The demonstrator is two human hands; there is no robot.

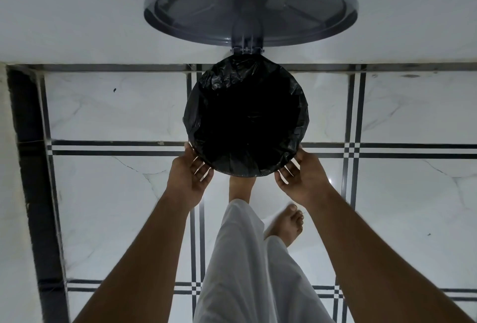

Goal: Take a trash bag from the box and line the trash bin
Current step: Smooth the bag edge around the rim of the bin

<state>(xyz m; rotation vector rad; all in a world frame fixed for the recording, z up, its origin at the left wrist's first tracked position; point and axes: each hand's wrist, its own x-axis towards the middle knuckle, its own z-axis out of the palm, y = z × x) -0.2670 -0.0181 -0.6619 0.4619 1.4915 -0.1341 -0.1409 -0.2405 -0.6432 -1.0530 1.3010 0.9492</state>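
A round trash bin stands on the floor, seen from straight above, with its grey lid (250,10) swung up against the wall. A black trash bag (245,116) fills the bin's mouth and is folded over the whole rim. My left hand (189,177) presses the near-left edge of the bag-covered rim, fingers spread. My right hand (300,175) rests on the near-right edge in the same way. The bin's walls and the box of bags are hidden from view.
White marble floor tiles (116,108) with dark grid lines surround the bin. A white wall (77,13) rises behind it. One bare foot (241,187) sits at the bin's base, the other foot (287,224) to the right. A dark strip (33,168) borders the left.
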